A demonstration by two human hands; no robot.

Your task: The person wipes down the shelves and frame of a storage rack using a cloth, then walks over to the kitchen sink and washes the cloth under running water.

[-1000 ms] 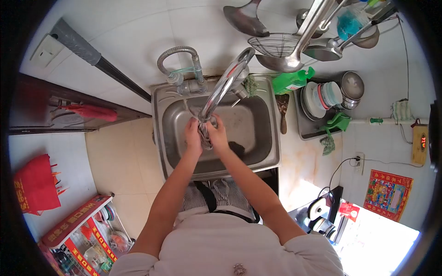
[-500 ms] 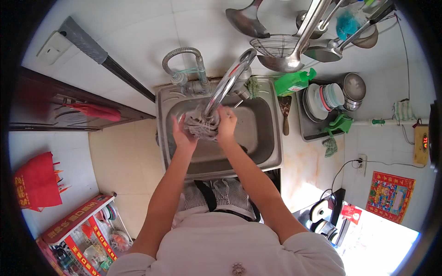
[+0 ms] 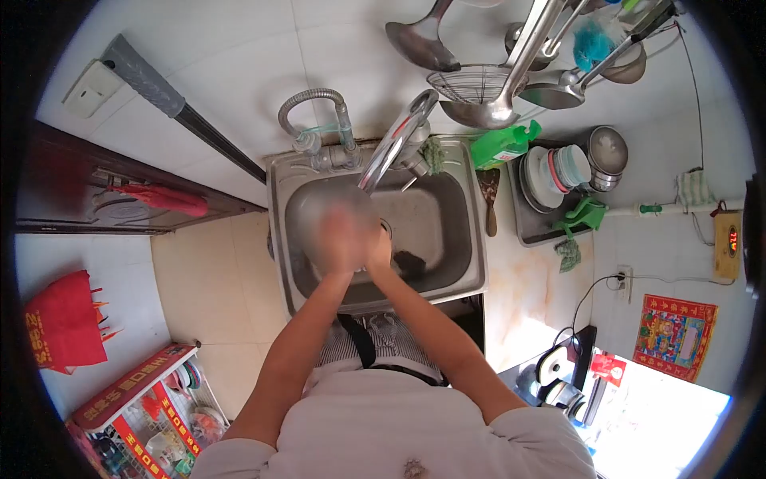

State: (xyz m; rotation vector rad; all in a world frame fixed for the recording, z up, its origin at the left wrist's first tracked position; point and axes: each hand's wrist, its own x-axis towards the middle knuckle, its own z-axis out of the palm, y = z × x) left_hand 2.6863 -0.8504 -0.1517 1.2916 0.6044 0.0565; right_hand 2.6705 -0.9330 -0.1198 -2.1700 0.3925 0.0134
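Observation:
My left hand [image 3: 341, 249] and my right hand [image 3: 380, 249] are together over the left half of the steel sink [image 3: 477, 239]. A blurred patch covers most of both hands, hiding the left fingers and whatever lies between the palms. The visible edge of the right hand looks curled inward against the left. Just above them is the spout of the curved chrome faucet [image 3: 391, 152]. A small dark clump [image 3: 410, 263] lies on the sink floor to the right of my hands.
A green detergent bottle [image 3: 499, 147] and a spatula [image 3: 490, 199] are right of the sink. Beyond them, a tray [image 3: 536, 233] holds stacked bowls [image 3: 568, 169]. Ladles [image 3: 487, 114] hang above. A second, flexible-necked tap [image 3: 317, 96] stands at the back left.
My hands have come together and moved down, away from the spout. The grey, stringy wet cloth seen between them earlier is no longer visible. The dark clump now shows more fully.

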